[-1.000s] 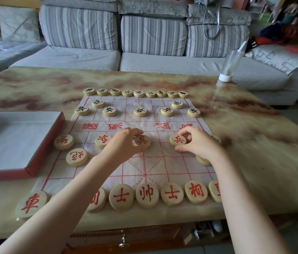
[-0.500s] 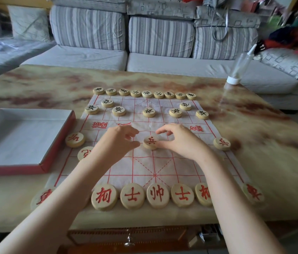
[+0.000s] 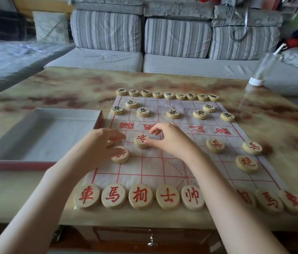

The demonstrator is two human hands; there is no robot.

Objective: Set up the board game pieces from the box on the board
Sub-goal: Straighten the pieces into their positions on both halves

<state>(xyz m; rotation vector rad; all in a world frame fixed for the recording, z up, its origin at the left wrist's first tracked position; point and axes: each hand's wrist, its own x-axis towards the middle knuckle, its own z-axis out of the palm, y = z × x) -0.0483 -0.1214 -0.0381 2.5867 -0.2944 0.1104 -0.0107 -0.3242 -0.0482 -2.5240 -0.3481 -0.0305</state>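
Hands work close together over the left half of the cloth board (image 3: 153, 165). My right hand (image 3: 170, 140) sets its thumb against the edge of a red soldier piece (image 3: 141, 141) lying flat on the board, with the forefinger curled above it. I cannot tell if that is a grip. My left hand (image 3: 101, 143) partly covers another red piece (image 3: 121, 157) just beside, and its hold is equally unclear. The box (image 3: 16, 165) sits just left of the board on the table (image 3: 162, 83).
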